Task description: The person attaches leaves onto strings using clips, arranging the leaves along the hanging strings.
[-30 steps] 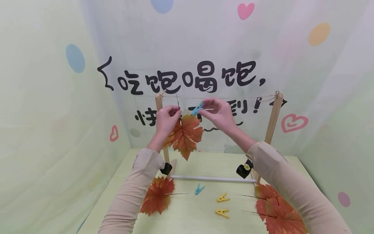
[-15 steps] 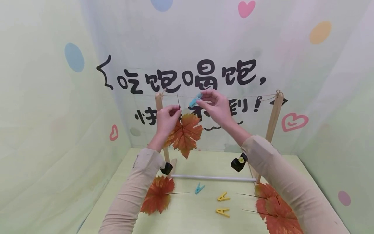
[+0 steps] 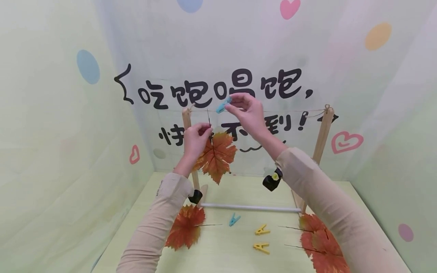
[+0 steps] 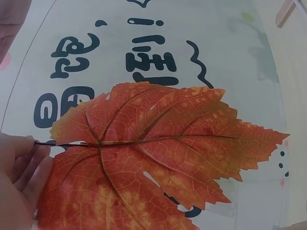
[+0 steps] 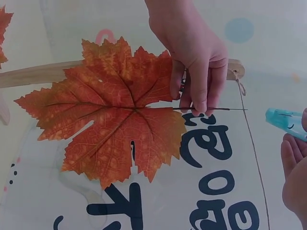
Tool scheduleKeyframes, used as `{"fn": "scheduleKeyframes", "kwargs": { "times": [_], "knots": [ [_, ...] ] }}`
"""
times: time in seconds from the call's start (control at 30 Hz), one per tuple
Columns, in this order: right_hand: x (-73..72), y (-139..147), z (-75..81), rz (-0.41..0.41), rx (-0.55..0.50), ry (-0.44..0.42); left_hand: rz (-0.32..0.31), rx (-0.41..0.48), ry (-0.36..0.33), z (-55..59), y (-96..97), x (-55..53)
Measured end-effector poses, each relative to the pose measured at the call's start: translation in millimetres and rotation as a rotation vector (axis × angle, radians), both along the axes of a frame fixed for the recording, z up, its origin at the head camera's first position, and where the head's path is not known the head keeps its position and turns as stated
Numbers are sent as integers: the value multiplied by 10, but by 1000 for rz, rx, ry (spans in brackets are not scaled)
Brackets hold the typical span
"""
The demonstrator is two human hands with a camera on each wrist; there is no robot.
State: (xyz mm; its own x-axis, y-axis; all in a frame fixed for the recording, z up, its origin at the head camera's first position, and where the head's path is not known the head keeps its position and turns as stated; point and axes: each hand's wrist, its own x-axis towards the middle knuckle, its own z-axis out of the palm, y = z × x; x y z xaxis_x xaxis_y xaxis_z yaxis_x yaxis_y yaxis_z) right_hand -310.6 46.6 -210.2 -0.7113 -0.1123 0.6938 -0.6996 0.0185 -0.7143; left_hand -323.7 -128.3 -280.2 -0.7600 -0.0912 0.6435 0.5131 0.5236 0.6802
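At lower centre, three pegs [image 3: 257, 247] are laid out, presumably for reach. Near centre, a leaf [image 3: 219, 155] is pinched at its stem [image 5: 221, 109] by the left hand [image 3: 196, 141]; at upper centre, a blue peg [image 3: 223, 106] is gripped by the right hand [image 3: 250, 114]. Both are held high, apparently to meet the string [image 5: 256, 158].

The left hand [image 5: 197, 53] pinches the dark stem [image 5: 219, 109] of an orange-red leaf [image 5: 103, 115]. The stem's tip meets the line of a thin string [image 5: 256, 163]; contact could not be confirmed. The string is tied near the rounded end of a wooden post [image 5: 38, 73], which passes behind the leaf. The right hand [image 5: 295, 187], partly visible, holds a light blue clip [image 5: 286, 121] apart from the string. Black lettering [image 5: 135, 203] marks the pale backdrop [image 5: 29, 206].
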Motion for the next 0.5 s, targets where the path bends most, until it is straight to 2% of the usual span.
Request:
{"fn": "scheduleKeyframes", "kwargs": {
  "times": [0.5],
  "knots": [
    [-114, -124, -19, -29, -56, -15, 0, -1, -1, 31, 28, 43]
  ]
}}
